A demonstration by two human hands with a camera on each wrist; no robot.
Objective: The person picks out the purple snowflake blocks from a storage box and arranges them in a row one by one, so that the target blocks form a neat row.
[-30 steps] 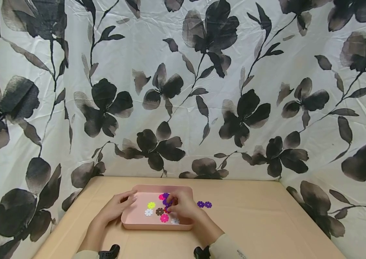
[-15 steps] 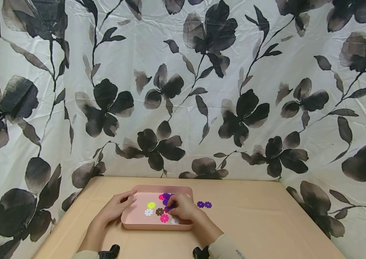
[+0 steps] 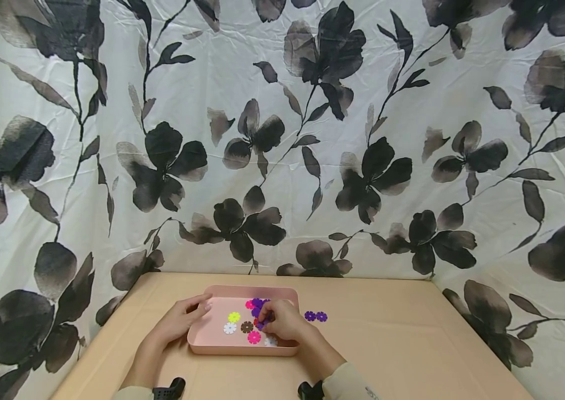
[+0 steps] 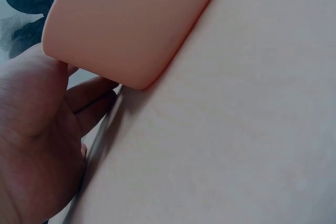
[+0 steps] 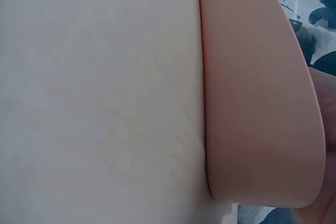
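Ideally, the purple disc (image 3: pixel 260 324) pinched by the right hand (image 3: pixel 282 322) is lifted straight up, while the tray (image 3: pixel 212 347) is steadied at its 9 o'clock rim by the curled left hand (image 3: pixel 182 319).

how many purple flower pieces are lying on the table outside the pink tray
2: one purple flower piece and a second lie side by side on the table, just right of the pink tray. None seem hidden.
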